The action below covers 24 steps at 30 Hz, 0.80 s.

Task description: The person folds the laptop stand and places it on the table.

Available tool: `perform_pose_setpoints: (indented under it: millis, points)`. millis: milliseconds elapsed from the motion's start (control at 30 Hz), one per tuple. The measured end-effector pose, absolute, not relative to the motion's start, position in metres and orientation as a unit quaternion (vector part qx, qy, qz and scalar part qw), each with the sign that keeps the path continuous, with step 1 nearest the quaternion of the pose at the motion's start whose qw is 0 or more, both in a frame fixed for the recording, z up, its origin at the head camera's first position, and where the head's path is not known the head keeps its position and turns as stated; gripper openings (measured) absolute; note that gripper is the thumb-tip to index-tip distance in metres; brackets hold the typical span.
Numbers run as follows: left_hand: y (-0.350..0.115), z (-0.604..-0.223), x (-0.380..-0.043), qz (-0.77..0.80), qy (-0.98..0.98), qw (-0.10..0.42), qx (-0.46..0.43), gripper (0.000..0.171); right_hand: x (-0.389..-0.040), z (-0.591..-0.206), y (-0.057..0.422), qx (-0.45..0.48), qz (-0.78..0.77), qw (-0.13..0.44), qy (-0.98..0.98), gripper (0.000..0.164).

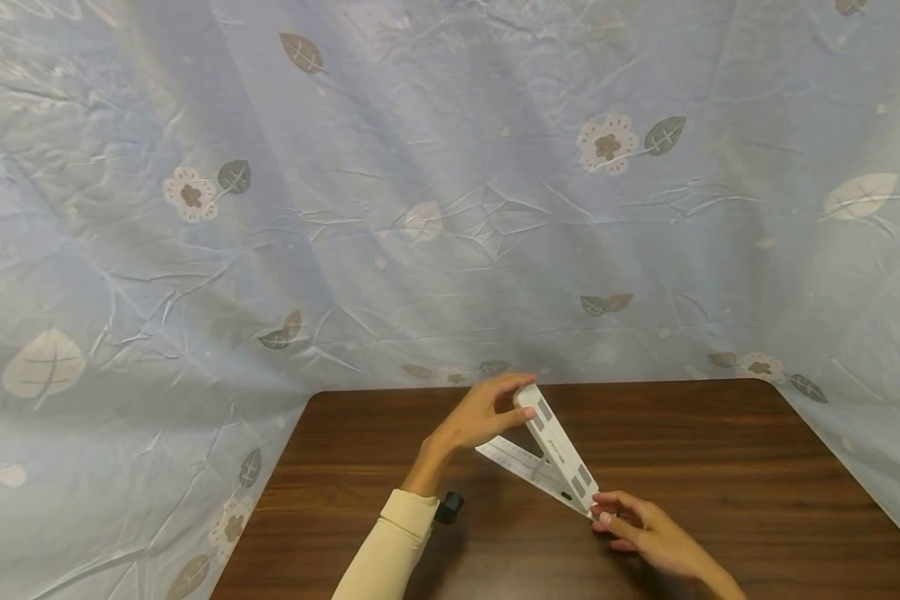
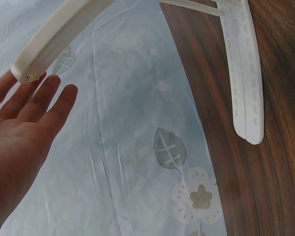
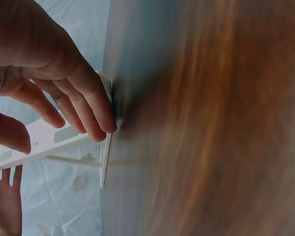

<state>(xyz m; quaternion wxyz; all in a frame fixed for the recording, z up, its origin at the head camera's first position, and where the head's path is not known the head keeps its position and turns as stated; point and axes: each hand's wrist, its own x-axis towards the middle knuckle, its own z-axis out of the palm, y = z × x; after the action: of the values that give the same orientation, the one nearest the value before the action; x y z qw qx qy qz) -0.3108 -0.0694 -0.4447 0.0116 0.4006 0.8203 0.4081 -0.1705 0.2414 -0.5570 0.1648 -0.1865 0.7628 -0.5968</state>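
A white folding laptop stand [image 1: 557, 446], with grey pads along its upper arm, is unfolded into a V over the dark wooden table. My left hand [image 1: 487, 410] pinches the raised end of that arm, thumb on one side and fingers on the other. In the left wrist view, the fingers [image 2: 51, 96] lie behind the tip of the arm, with the thumb out of sight. At the hinge end, my right hand [image 1: 641, 529] has its fingertips right against the stand. The right wrist view shows its fingers [image 3: 91, 105] loosely bent, with the thumb held apart from them.
The stand's flat base [image 2: 243, 73] lies at the tabletop beneath the raised arm. A pale blue sheet [image 1: 420, 275] printed with leaves and flowers hangs behind and beside the table [image 1: 757, 475]. A black device [image 1: 448, 507] is strapped at the left wrist.
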Motion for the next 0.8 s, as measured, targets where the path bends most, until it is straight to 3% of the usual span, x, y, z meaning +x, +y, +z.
perform_pose_setpoints:
  millis: [800]
  points:
    - [-0.086,-0.442,-0.288,0.416,0.818,-0.005,0.398,0.057,-0.197,-0.557,0.26,-0.153,-0.593,0.149,0.777,0.057]
